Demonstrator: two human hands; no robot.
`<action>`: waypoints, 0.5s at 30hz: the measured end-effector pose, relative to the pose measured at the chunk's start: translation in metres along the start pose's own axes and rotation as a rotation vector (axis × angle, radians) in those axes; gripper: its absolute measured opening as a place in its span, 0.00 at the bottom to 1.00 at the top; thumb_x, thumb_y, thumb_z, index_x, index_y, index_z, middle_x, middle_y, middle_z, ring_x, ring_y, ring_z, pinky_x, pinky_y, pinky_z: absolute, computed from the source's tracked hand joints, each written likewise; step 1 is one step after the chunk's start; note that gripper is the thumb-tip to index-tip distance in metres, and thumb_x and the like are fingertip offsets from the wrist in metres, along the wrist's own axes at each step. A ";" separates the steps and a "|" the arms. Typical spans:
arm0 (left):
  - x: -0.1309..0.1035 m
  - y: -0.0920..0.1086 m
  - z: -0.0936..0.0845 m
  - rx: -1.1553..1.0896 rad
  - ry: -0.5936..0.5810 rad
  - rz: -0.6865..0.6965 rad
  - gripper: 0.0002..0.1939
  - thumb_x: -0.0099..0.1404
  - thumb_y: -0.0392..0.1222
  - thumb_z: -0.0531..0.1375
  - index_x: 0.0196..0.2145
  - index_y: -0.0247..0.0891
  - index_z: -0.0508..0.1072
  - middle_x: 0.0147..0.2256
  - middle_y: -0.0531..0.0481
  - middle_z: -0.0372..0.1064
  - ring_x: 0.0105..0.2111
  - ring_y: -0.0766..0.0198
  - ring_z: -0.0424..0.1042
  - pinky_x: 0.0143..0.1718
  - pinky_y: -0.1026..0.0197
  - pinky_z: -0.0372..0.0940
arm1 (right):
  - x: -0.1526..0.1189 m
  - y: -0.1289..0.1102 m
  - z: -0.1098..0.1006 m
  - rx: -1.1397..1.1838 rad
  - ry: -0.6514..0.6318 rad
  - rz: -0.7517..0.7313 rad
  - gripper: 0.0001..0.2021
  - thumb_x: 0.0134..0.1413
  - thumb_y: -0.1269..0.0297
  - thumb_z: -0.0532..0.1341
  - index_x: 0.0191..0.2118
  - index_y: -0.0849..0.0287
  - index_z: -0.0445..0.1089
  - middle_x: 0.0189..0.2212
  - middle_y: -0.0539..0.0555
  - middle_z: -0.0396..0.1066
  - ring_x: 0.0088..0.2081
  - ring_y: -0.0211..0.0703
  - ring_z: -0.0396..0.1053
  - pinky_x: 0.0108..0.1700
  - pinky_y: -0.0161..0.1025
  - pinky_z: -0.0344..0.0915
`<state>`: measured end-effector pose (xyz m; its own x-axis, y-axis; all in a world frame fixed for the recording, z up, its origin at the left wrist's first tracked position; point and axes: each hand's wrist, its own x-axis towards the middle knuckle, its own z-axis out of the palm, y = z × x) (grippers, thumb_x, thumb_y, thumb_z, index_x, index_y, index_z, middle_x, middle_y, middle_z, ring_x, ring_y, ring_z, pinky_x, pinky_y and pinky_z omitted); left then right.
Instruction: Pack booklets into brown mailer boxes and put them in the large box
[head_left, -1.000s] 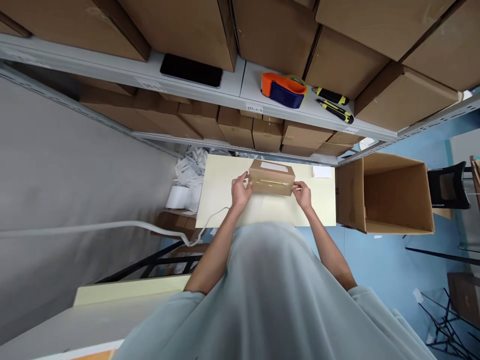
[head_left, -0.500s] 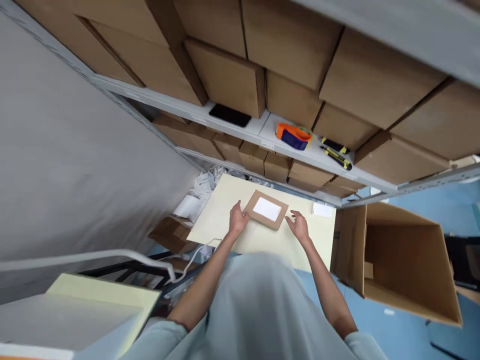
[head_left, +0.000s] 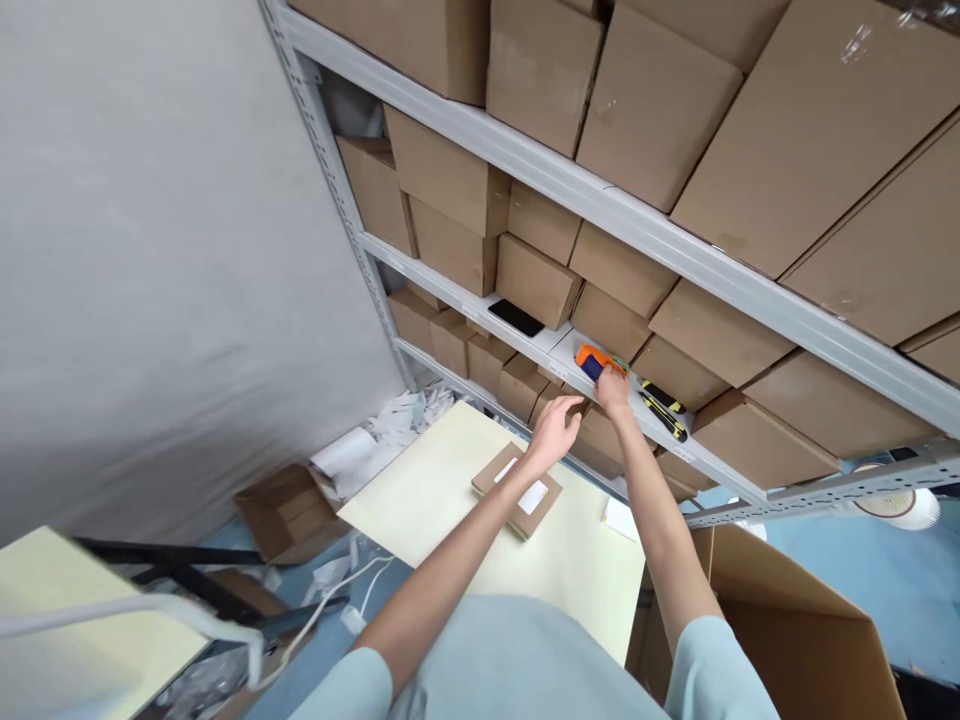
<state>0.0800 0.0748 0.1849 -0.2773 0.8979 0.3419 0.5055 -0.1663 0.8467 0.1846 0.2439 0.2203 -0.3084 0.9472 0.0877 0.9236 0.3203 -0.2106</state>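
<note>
The step in hand looks like gripping the tape dispenser point(head_left: 591, 356) at the shelf's point(head_left: 564, 350) front edge — the right hand point(head_left: 613, 388) has its fingers closed on it, and lifting calls for clearing the cutters point(head_left: 663, 416) alongside. The left hand point(head_left: 553, 430) is empty, fingers loosely parted — the box point(head_left: 552, 491) lies near the bench's point(head_left: 420, 490) back edge.
</note>
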 end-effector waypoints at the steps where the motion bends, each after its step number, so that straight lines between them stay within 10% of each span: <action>1: -0.006 0.002 -0.004 -0.016 -0.003 -0.013 0.19 0.72 0.34 0.59 0.58 0.42 0.79 0.58 0.43 0.79 0.60 0.51 0.77 0.67 0.45 0.70 | 0.000 0.000 -0.002 -0.001 -0.011 0.006 0.23 0.62 0.76 0.64 0.61 0.75 0.70 0.54 0.79 0.78 0.60 0.64 0.77 0.67 0.56 0.65; 5: -0.042 -0.001 -0.029 -0.080 -0.006 -0.078 0.18 0.73 0.36 0.59 0.57 0.41 0.79 0.57 0.42 0.80 0.59 0.52 0.78 0.65 0.47 0.72 | -0.042 0.014 -0.004 0.240 -0.006 -0.047 0.20 0.68 0.68 0.61 0.62 0.68 0.69 0.53 0.72 0.80 0.55 0.61 0.79 0.62 0.55 0.71; 10: -0.107 0.006 -0.053 -0.213 0.030 -0.063 0.14 0.76 0.42 0.62 0.56 0.43 0.79 0.51 0.45 0.82 0.46 0.60 0.82 0.53 0.55 0.78 | -0.182 0.014 0.012 0.999 -0.001 -0.122 0.22 0.69 0.47 0.65 0.58 0.57 0.71 0.52 0.61 0.80 0.54 0.56 0.78 0.61 0.53 0.74; 15: -0.154 0.026 -0.062 -0.251 0.015 -0.029 0.09 0.76 0.42 0.64 0.51 0.42 0.81 0.47 0.46 0.82 0.45 0.61 0.82 0.50 0.58 0.79 | -0.288 -0.024 0.018 1.276 -0.081 0.012 0.27 0.67 0.42 0.67 0.63 0.52 0.69 0.58 0.59 0.79 0.60 0.52 0.76 0.67 0.52 0.71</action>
<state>0.0855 -0.0933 0.1793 -0.3015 0.8980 0.3204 0.2793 -0.2381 0.9302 0.2472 -0.0366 0.1823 -0.3558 0.9341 0.0297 0.0677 0.0574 -0.9961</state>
